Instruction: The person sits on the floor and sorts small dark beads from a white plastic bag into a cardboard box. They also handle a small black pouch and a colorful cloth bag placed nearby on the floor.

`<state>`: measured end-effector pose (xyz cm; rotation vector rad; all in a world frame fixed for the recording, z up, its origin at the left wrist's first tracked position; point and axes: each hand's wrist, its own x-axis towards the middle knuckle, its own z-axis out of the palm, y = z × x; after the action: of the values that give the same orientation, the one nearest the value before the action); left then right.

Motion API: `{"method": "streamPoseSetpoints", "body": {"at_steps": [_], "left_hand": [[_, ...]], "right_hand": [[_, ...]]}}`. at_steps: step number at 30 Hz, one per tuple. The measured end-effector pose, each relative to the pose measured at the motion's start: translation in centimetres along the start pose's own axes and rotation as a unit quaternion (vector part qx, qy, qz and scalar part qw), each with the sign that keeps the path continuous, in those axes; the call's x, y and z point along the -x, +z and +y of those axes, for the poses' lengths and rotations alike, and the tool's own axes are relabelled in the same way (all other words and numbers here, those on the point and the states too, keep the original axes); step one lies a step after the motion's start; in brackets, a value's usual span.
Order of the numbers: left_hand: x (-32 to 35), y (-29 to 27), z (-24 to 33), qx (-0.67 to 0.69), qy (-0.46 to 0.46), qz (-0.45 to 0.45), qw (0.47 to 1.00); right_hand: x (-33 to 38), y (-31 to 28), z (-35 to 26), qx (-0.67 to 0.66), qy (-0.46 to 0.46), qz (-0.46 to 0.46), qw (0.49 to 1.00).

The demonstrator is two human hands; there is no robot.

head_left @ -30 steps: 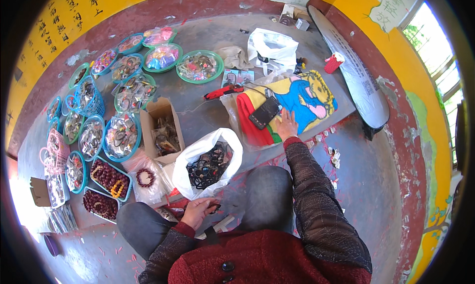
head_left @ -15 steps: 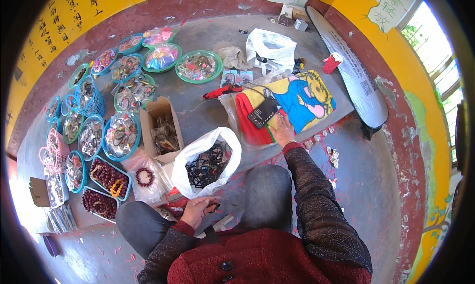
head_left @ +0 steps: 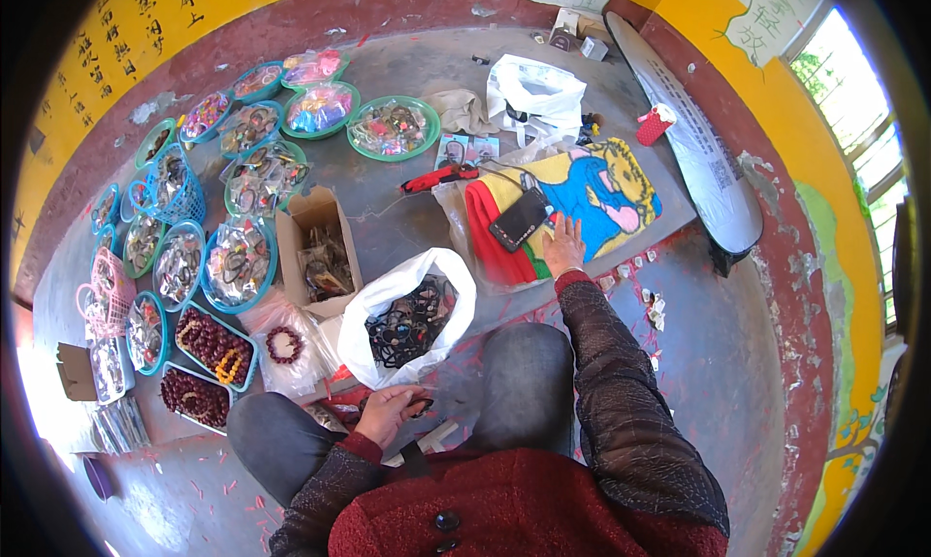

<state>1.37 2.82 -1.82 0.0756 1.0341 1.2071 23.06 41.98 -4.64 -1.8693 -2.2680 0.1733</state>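
My right hand (head_left: pixel 562 247) lies on a folded, brightly patterned towel (head_left: pixel 593 190), its fingers spread apart. Just left of those fingertips, a black phone (head_left: pixel 521 220) rests on the towel with a cable running from its upper edge. Low in front of my lap, my left hand (head_left: pixel 384 413) is closed on a small dark looped piece (head_left: pixel 421 407), whose kind is too small to tell. A white plastic bag (head_left: pixel 357 336) stands open beyond that hand, full of black cords (head_left: pixel 412 324).
Round baskets (head_left: pixel 239 300) of packaged trinkets crowd the left side. Trays of dark red bead bracelets (head_left: pixel 206 340) and a cardboard box (head_left: pixel 298 237) stand nearer. Behind the towel is another white bag (head_left: pixel 535 96). At the right leans a long silver board (head_left: pixel 713 169).
My right hand has drawn back from the phone's edge and its fingers have spread. The phone's screen looks different. My left hand stays in place with the dark piece.
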Motion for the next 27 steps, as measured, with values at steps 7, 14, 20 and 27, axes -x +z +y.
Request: {"method": "streamPoseSetpoints", "body": {"at_steps": [7, 14, 20, 27], "left_hand": [[0.1, 0.1, 0.0, 0.0, -0.003, 0.003, 1.0], [-0.1, -0.1, -0.1, -0.012, -0.004, 0.005, 1.0], [0.1, -0.1, 0.0, -0.01, -0.004, 0.005, 1.0], [0.0, 0.0, 0.1, -0.015, -0.003, 0.0, 1.0]], "right_hand": [[1.6, 0.7, 1.1, 0.006, -0.043, -0.001, 0.999], [1.5, 0.7, 0.2, -0.008, -0.094, -0.006, 0.995], [2.4, -0.2, -3.4, 0.016, -0.203, -0.039, 0.978], [1.4, 0.9, -3.5, 0.059, -0.18, -0.083, 0.978]]}}
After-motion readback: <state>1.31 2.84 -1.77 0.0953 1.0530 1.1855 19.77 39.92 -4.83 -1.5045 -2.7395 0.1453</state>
